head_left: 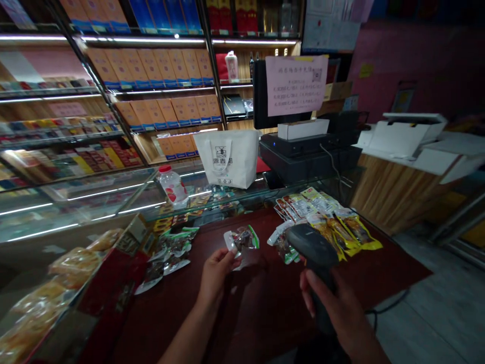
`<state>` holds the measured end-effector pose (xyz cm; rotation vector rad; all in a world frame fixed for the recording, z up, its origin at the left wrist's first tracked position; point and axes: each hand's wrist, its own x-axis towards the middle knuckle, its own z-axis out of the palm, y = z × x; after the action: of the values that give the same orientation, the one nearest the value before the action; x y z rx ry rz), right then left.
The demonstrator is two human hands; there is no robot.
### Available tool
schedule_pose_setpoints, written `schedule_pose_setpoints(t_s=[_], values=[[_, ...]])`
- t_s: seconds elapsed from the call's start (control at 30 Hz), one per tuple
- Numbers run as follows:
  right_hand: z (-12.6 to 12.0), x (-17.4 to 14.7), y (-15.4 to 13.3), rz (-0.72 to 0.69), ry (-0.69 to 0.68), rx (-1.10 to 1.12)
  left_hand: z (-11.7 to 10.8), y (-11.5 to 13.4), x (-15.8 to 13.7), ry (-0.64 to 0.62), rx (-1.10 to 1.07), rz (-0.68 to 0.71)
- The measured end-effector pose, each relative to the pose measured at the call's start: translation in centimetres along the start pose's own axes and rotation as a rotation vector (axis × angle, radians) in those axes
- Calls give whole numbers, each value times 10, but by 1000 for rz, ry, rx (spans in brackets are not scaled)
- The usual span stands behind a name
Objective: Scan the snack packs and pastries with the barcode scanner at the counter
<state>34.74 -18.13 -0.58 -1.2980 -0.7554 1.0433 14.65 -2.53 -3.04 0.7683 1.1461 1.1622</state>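
My left hand (pixel 219 269) pinches the near-left corner of a small clear snack packet (pixel 243 237) with a green edge and dark pieces inside. In my right hand (pixel 333 298) is a dark barcode scanner (pixel 312 245), its fingers wrapped round the handle and its head above the dark red counter top (pixel 261 303). Behind the scanner head, partly hidden, lie similar clear packets (pixel 284 247). More of these green-edged packets (pixel 172 250) are piled left of my left hand. Right of the scanner, yellow snack packets (pixel 354 230) lie in a row.
An open carton (pixel 113 273) holds bagged bread (pixel 78 260) at the left. On the glass counter stand a red-capped plastic bottle (pixel 172 187), a white bag (pixel 230 159) and a monitor (pixel 261 96) with a paper sign (pixel 295 83). A cable (pixel 390 306) hangs at the right.
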Motion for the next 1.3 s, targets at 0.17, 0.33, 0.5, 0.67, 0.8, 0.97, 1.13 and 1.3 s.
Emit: schedule_pose_setpoints(t_s=[0.17,0.33,0.5,0.67,0.8,0.97,1.13,1.3], values=[[-28,3,-11,-27,264,123,47,-1,32,-75,-16,-126],[-41,-1,-8,-23,285,130,83,-4,68,-100,18,-131],[-48,-1,6,22,250,72,105,-14,91,-161,137,-148],[-47,-8,8,46,237,16,97,-20,80,-296,326,-49],[-56,-11,12,103,217,-97,57,-16,62,-249,531,168],[-74,5,32,135,179,-110,-31,19,48,52,828,495],[-63,15,35,72,141,-90,-119,70,42,438,1478,547],[-29,5,9,-1,88,-130,-152,84,52,478,1754,368]])
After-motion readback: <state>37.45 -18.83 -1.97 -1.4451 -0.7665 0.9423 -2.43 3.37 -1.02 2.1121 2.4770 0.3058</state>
